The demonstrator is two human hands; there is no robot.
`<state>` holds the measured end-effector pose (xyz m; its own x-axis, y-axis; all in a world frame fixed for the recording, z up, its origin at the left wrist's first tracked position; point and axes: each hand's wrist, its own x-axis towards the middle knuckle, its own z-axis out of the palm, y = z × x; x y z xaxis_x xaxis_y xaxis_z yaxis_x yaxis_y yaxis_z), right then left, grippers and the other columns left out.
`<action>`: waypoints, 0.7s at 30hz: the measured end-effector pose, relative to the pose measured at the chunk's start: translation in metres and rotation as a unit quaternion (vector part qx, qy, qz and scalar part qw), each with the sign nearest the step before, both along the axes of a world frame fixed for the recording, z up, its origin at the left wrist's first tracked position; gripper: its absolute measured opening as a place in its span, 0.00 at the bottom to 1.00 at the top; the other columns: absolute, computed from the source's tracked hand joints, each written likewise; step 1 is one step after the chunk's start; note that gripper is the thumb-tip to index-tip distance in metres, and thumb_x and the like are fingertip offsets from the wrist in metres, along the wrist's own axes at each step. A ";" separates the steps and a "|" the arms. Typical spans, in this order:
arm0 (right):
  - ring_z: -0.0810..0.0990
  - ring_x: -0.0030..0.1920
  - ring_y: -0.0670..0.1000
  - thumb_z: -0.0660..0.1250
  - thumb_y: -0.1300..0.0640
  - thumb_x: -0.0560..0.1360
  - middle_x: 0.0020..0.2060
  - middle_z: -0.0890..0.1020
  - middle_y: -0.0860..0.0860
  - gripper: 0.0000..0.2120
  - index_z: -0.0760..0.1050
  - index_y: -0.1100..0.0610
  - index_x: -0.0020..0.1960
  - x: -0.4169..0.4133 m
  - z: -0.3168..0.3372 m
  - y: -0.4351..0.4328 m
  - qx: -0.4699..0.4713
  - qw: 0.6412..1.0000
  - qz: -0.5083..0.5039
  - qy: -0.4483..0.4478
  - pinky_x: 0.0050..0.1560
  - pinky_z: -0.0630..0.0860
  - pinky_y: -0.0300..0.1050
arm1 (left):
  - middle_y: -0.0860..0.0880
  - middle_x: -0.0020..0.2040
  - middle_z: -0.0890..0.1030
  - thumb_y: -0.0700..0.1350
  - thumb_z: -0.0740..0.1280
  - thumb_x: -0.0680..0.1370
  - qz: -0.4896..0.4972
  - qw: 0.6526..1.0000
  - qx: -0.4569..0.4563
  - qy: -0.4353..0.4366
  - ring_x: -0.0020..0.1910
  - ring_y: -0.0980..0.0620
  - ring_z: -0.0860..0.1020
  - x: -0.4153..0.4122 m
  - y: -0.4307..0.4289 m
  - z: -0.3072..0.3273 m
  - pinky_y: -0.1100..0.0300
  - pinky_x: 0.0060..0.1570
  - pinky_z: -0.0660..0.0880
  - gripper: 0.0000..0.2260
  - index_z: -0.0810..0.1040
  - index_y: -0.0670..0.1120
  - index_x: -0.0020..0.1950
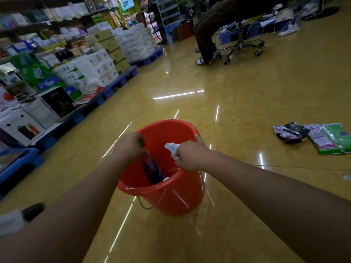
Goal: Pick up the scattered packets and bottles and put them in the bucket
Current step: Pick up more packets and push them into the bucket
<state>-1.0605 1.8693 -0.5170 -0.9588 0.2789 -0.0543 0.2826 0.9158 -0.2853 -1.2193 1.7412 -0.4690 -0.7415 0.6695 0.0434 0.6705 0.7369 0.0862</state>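
A red bucket point(176, 198) with a wire handle stands on the yellow floor in the middle of the head view. My left hand point(131, 147) grips the teal cap of a dark purple bottle point(152, 171) that hangs down inside the bucket. My right hand point(191, 155) is over the bucket's mouth, closed on a white packet point(171, 149). Something white shows at the bucket's bottom. On the floor to the right lie a black-and-pink packet point(290, 131), a pink-and-white packet point(322, 139) and a green packet point(338, 135).
Blue pallets point(121, 80) stacked with boxes and tissue packs line the left side. A person sits on a wheeled office chair point(241, 46) at the back. A white bottle with a black cap point(20, 219) lies at the lower left. A small object point(346, 176) lies at the right edge.
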 end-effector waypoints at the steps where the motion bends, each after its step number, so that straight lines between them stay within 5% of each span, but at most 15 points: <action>1: 0.74 0.65 0.55 0.58 0.51 0.81 0.53 0.82 0.49 0.23 0.62 0.46 0.75 -0.003 -0.002 -0.001 0.003 1.000 -0.001 -0.003 0.74 0.37 0.66 | 0.46 0.50 0.79 0.47 0.78 0.68 0.002 1.000 -0.004 -0.009 0.49 0.47 0.77 -0.001 -0.001 -0.004 0.53 0.51 0.78 0.17 0.80 0.45 0.53; 5: 0.71 0.70 0.55 0.54 0.49 0.82 0.61 0.80 0.48 0.26 0.51 0.40 0.78 -0.018 -0.013 -0.008 0.009 1.000 -0.017 -0.023 0.68 0.30 0.72 | 0.48 0.47 0.77 0.46 0.77 0.69 -0.008 1.000 -0.016 -0.012 0.48 0.48 0.76 -0.006 -0.005 -0.015 0.56 0.47 0.76 0.14 0.80 0.44 0.52; 11: 0.67 0.72 0.57 0.55 0.48 0.82 0.66 0.76 0.50 0.25 0.54 0.42 0.78 -0.025 -0.011 -0.020 0.012 0.998 -0.045 -0.049 0.66 0.28 0.74 | 0.48 0.47 0.79 0.48 0.78 0.67 -0.010 0.999 -0.043 -0.018 0.48 0.48 0.77 -0.011 -0.013 -0.028 0.53 0.48 0.77 0.13 0.80 0.46 0.48; 17: 0.66 0.73 0.58 0.53 0.44 0.81 0.67 0.75 0.49 0.22 0.63 0.43 0.74 -0.031 -0.012 -0.022 0.020 0.995 -0.041 -0.094 0.63 0.27 0.76 | 0.49 0.48 0.80 0.44 0.77 0.70 -0.009 0.994 -0.097 -0.047 0.46 0.52 0.76 -0.014 -0.021 -0.041 0.61 0.41 0.70 0.11 0.80 0.46 0.49; 21: 0.67 0.72 0.60 0.52 0.43 0.82 0.65 0.77 0.51 0.21 0.68 0.46 0.72 -0.033 -0.009 -0.023 0.024 0.990 -0.043 -0.130 0.62 0.27 0.76 | 0.49 0.49 0.80 0.41 0.75 0.71 -0.008 0.989 -0.130 -0.074 0.47 0.52 0.78 -0.016 -0.026 -0.052 0.60 0.46 0.76 0.09 0.80 0.46 0.50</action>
<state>-1.0935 1.8467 -0.5264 -0.8872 0.3665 -0.2802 0.4174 0.8964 -0.1493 -1.2348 1.7148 -0.5209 -0.7163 0.6551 -0.2404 0.6761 0.7367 -0.0069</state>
